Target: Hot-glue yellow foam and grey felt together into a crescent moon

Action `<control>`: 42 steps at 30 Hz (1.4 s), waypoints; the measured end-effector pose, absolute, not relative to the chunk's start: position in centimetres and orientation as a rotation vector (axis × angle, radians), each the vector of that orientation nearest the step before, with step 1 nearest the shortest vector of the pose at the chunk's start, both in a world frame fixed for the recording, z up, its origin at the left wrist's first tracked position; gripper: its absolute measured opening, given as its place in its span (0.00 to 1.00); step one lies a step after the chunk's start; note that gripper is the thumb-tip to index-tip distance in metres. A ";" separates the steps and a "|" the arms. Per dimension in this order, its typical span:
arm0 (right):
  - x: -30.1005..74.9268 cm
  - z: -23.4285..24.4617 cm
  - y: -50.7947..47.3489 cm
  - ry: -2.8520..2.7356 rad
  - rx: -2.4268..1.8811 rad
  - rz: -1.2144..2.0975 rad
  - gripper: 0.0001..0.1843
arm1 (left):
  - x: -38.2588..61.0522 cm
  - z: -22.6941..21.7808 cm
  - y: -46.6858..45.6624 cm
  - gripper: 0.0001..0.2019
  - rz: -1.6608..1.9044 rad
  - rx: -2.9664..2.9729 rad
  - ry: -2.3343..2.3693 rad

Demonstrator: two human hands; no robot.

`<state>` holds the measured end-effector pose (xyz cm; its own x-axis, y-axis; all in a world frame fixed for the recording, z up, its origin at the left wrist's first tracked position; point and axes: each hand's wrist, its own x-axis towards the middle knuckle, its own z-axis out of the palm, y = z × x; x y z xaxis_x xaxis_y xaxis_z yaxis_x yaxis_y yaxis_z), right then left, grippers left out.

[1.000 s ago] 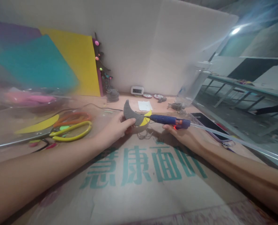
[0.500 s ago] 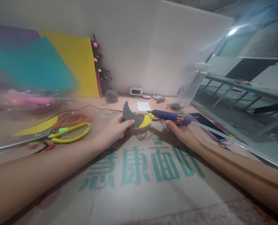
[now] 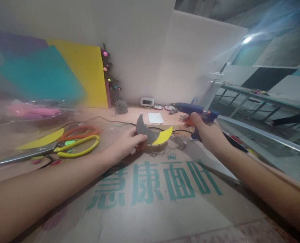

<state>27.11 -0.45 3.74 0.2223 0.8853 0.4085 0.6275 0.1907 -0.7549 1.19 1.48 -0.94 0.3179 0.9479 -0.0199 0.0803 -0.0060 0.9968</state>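
Note:
Between the fingers and thumb of my left hand [image 3: 132,143] is a crescent-shaped piece [image 3: 150,135], grey over most of its length with a bright yellow tip on the right. My right hand [image 3: 205,130] is wrapped round a blue hot glue gun [image 3: 192,109] with an orange trigger. Its nozzle points left, raised above and to the right of the crescent, apart from it. A clear glue stick [image 3: 243,128] sticks out of the gun's back end. Scissors [image 3: 76,145] with orange and yellow handles lie left of my left hand, beside a yellow crescent [image 3: 42,139].
Coloured sheets [image 3: 89,74] lean against the wall at the back left. A clear bowl [image 3: 38,116] of pink material stands in front. A small white clock [image 3: 147,101], a white paper [image 3: 155,118] and a dark wire coil [image 3: 121,106] are at the back. Green characters mark the tabletop cover [image 3: 175,216].
My right hand has lifted the glue gun up and to the right, away from the crescent's yellow end. My left hand still holds the crescent, now slightly lower and further right in view.

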 end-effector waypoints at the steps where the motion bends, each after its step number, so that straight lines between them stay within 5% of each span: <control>1: 27.1 4.0 -0.1 -1.473 -1.564 0.297 0.24 | 1.2 -1.0 1.5 0.08 0.900 1.424 1.024; 19: 26.4 0.3 12.1 -1.825 -1.722 0.306 0.20 | 1.2 -1.1 1.7 0.09 0.917 1.393 0.972; 27: 28.0 0.6 6.8 -2.064 -1.633 0.114 0.24 | 1.0 -1.1 1.9 0.10 1.034 1.373 0.985; 35: 25.0 1.3 -0.7 -2.327 -1.332 0.146 0.17 | 1.1 -0.9 1.9 0.08 1.065 1.276 0.890; 38: 23.9 1.1 -1.2 -2.527 -1.170 0.068 0.09 | 1.2 -0.8 1.7 0.12 1.002 1.179 0.883; 42: 23.2 0.8 -1.3 -2.581 -1.188 0.054 0.15 | 1.2 -0.2 1.3 0.19 0.818 1.031 0.764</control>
<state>23.21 -1.34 0.82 -0.6135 0.7482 0.2525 0.7370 0.6574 -0.1572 1.15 1.34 -0.21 0.4857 0.8602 -0.1553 -0.2134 0.2890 0.9332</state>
